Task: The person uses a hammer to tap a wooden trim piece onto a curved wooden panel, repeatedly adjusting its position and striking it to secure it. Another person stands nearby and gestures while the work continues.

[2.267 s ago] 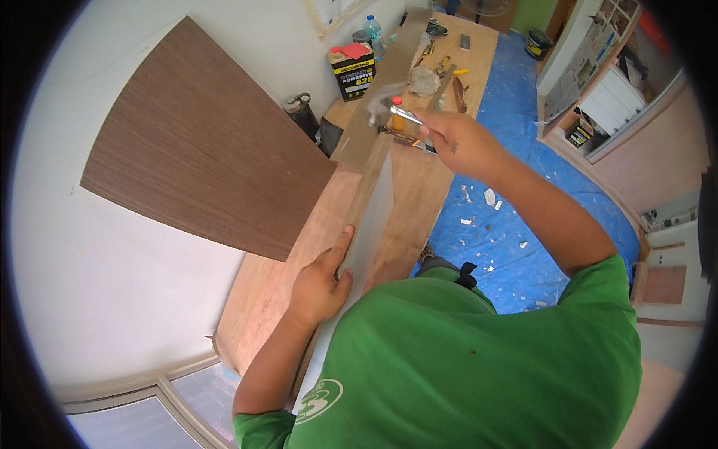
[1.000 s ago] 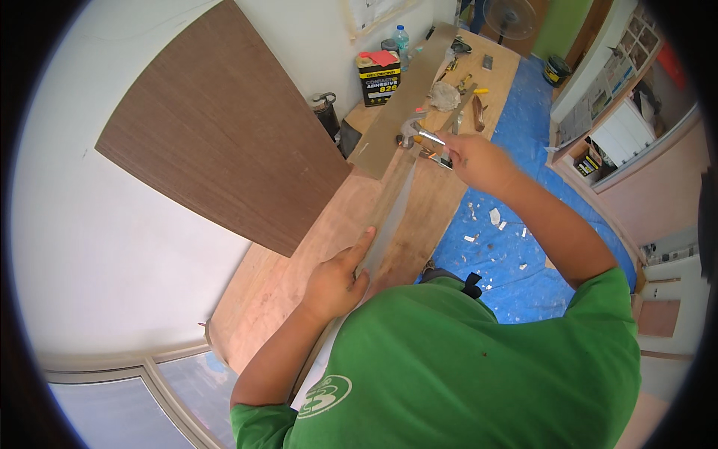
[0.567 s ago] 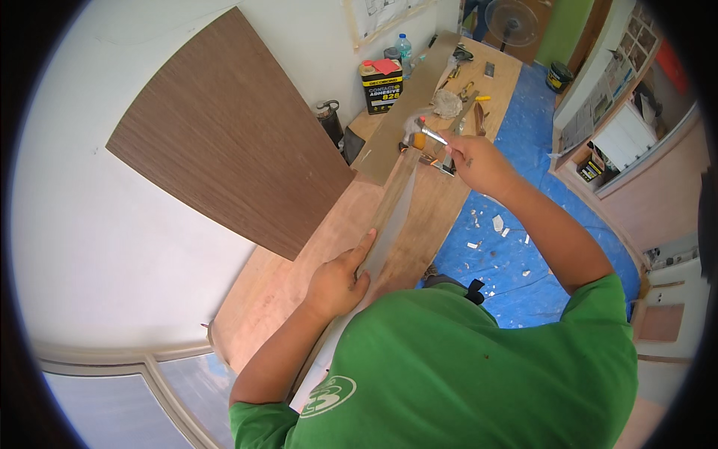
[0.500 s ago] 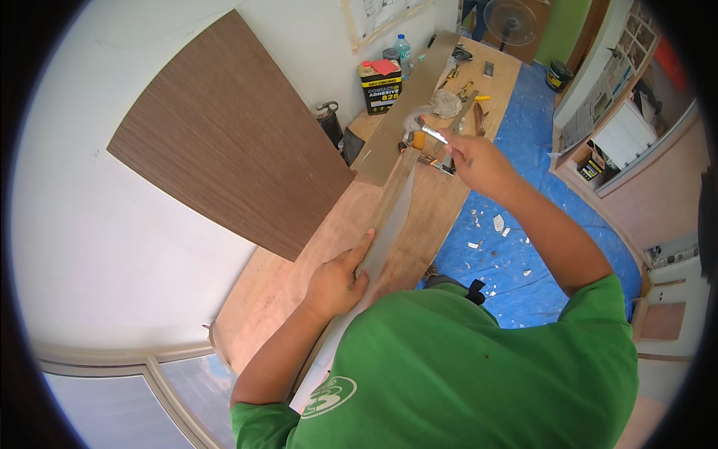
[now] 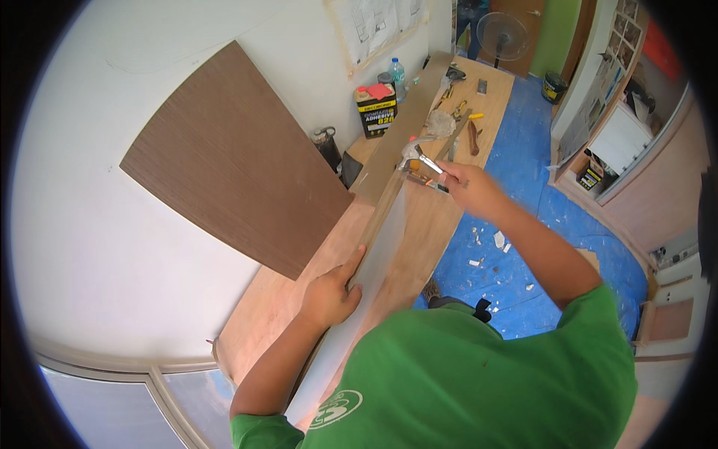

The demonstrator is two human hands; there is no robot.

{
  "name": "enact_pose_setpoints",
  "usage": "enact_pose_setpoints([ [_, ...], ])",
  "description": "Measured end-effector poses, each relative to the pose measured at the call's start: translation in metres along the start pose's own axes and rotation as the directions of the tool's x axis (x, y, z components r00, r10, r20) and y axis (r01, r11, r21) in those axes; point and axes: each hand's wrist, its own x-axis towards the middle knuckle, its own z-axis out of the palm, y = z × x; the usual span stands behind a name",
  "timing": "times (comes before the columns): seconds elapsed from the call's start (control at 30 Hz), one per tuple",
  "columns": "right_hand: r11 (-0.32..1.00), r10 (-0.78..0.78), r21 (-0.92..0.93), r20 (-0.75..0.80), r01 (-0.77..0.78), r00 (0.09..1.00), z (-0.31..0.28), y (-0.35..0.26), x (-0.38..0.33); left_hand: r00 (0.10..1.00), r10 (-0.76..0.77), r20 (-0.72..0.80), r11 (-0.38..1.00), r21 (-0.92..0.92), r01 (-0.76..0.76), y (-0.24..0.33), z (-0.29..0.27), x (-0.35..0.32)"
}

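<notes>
My right hand (image 5: 473, 188) is closed around the handle of a flat paintbrush (image 5: 428, 160). The brush's bristle end points at a crumpled translucent plastic wrapping (image 5: 410, 152) beyond the far end of a long, narrow wooden strip (image 5: 383, 208). My left hand (image 5: 329, 297) grips the strip nearer my body, index finger stretched along it and thumb on the other side. Alongside the strip runs a long whitish sheet or face (image 5: 378, 266); whether it belongs to the strip, I cannot tell. Both lie along the wooden workbench (image 5: 425, 224).
A large brown wood-grain panel (image 5: 239, 165) leans on the wall at left. On the bench stand a black adhesive tin (image 5: 376, 120) and a water bottle (image 5: 396, 73); several hand tools (image 5: 473, 138) lie beyond. Blue sheeting (image 5: 516, 165) with scraps covers the floor. A fan (image 5: 502, 36) and another person (image 5: 471, 21) are far back.
The view has shifted, so the bench sits lower in the picture. My right hand has tilted the brush more steeply by the plastic wrapping. My left hand stays on the strip.
</notes>
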Motion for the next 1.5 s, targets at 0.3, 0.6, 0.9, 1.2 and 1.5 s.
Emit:
enact_pose_setpoints([
  [0.3,0.721,0.293,0.651,0.023,-0.237,0.956,0.026,0.079,-0.088,0.979,-0.032,-0.202,0.956,0.280,0.089,0.016,0.003,-0.019],
  [0.6,0.535,0.729,0.227,0.363,-0.813,0.581,0.061,0.326,-0.264,0.745,-0.565,-0.355,0.794,0.013,0.608,0.000,0.027,-0.138],
  [0.9,0.575,0.776,-0.165,0.420,-0.802,0.470,0.039,0.458,-0.321,0.579,-0.679,-0.451,0.619,0.073,0.782,0.003,0.040,-0.152],
  [1.2,0.758,0.610,-0.109,0.468,-0.644,0.639,0.050,0.503,-0.262,0.569,-0.701,-0.429,0.616,0.038,0.787,0.014,0.045,-0.157],
  [1.5,0.544,0.659,0.121,0.551,-0.831,0.511,0.096,0.366,-0.226,0.753,-0.548,-0.365,0.810,-0.008,0.586,-0.007,0.042,-0.180],
])
